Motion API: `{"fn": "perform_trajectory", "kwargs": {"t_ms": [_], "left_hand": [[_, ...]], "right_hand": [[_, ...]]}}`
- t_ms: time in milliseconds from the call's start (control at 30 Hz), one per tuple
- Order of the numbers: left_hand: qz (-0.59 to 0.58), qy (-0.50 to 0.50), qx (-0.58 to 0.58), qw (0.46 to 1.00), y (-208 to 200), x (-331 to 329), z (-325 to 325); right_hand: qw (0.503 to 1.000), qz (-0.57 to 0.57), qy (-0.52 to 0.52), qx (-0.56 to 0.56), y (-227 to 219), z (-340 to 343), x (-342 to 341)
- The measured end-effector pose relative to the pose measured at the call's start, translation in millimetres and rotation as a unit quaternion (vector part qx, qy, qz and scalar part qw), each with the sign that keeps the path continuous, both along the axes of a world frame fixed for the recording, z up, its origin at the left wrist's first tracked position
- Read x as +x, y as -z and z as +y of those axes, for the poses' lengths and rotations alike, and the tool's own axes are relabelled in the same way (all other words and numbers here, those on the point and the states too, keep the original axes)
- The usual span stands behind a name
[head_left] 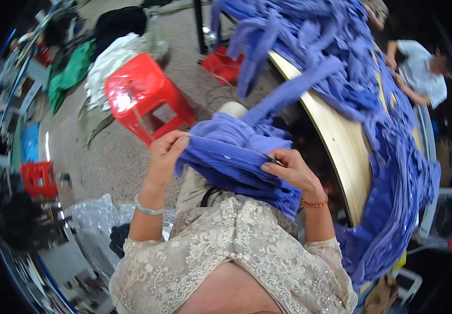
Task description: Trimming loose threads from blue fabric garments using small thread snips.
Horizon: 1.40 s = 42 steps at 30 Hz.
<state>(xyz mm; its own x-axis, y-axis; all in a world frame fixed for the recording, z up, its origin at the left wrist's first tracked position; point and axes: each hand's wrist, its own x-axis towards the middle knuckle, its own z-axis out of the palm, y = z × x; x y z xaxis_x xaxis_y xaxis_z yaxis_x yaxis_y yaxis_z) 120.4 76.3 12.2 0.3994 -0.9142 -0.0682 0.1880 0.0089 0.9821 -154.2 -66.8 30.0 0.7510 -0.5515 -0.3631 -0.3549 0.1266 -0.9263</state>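
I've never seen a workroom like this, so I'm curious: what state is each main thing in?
Left hand: closed, pinching cloth
Right hand: closed at the cloth, with a small dark object, kind unclear
Purple cloth: stretched between the hands, the rest bunched below
Purple pile: heaped, crumpled, spilling over the table
Large red stool: upright
Green cloth: crumpled
Clear plastic: wrinkled
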Motion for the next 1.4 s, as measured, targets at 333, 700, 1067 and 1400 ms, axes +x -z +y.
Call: {"fn": "perform_trajectory", "kwargs": {"t_ms": [333, 700, 1067, 1400], "left_hand": [[0.096, 0.057, 0.04, 0.993, 8.2, -17.7, -28.0], [0.054, 0.109, 0.09, 0.988, 1.9, -19.1, -24.4], [-0.387, 0.27, -0.007, 0.882, 3.7, -63.0, -51.1], [0.118, 0.411, 0.147, 0.892, 13.1, -74.6, -76.1]], "right_hand": [[0.989, -0.065, 0.07, 0.117, 2.7, -10.7, -34.2], [0.981, -0.092, 0.128, 0.112, 9.3, -5.9, -37.7], [0.988, -0.088, 0.086, 0.097, 16.0, 3.2, -34.9], [0.987, -0.091, 0.089, 0.103, 20.6, -14.1, -37.8]]}}
